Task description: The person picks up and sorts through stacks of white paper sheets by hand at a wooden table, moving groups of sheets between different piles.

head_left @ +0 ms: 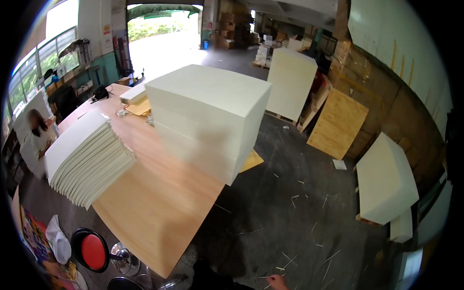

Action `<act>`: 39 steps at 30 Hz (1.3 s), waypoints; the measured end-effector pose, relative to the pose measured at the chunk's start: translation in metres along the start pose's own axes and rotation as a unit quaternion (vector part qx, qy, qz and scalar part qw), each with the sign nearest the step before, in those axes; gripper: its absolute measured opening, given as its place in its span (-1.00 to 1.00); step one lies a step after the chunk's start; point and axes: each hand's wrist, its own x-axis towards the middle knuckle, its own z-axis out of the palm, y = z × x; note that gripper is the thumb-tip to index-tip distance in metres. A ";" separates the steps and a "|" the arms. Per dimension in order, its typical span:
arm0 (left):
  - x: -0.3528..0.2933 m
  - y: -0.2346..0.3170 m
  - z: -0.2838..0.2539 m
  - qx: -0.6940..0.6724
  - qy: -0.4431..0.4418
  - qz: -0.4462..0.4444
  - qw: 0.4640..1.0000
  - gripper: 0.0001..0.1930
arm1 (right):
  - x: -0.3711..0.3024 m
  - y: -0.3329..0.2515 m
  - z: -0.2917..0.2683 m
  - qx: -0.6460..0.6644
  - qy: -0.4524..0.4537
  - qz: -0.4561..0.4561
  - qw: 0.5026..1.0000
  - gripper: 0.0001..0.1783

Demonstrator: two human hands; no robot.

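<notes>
My right hand (277,282) shows at the lower edge, over the dark floor, its fingers curled in and partly cut off by the frame. Nothing can be seen in it. My left hand is out of view. Ahead is a wood-topped table (159,212). On its right side stands a tall, squared stack of white paper sheets (208,92), apart from my hand. A fanned, slanting pile of white sheets (87,154) lies along the table's left edge, its layers stepped and curved.
Loose thin strips (290,261) litter the floor. More white stacks stand on pallets, one at the back (292,82) and one at the right (386,179). A plywood board (338,123) leans by cartons. A red-seated stool (93,252) stands at lower left; a seated person (36,135) is beyond the table.
</notes>
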 end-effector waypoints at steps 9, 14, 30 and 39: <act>0.084 0.220 -0.042 -0.007 -0.019 0.122 0.992 -0.31 | 0.171 -0.075 -0.037 0.014 -0.122 0.083 0.989 -0.55; 0.160 0.385 -0.102 -0.015 -0.005 0.187 0.982 -0.30 | 0.270 -0.170 -0.059 0.043 -0.288 -0.133 0.947 -0.54; 0.131 0.621 -0.022 -0.503 0.028 -0.032 0.863 -0.26 | 0.674 -0.105 -0.271 -0.003 -0.196 -0.010 0.981 -0.66; 0.148 0.640 0.060 -0.932 0.125 -0.047 0.336 -0.10 | 0.867 -0.370 -0.301 0.011 -0.190 -0.313 0.931 -0.74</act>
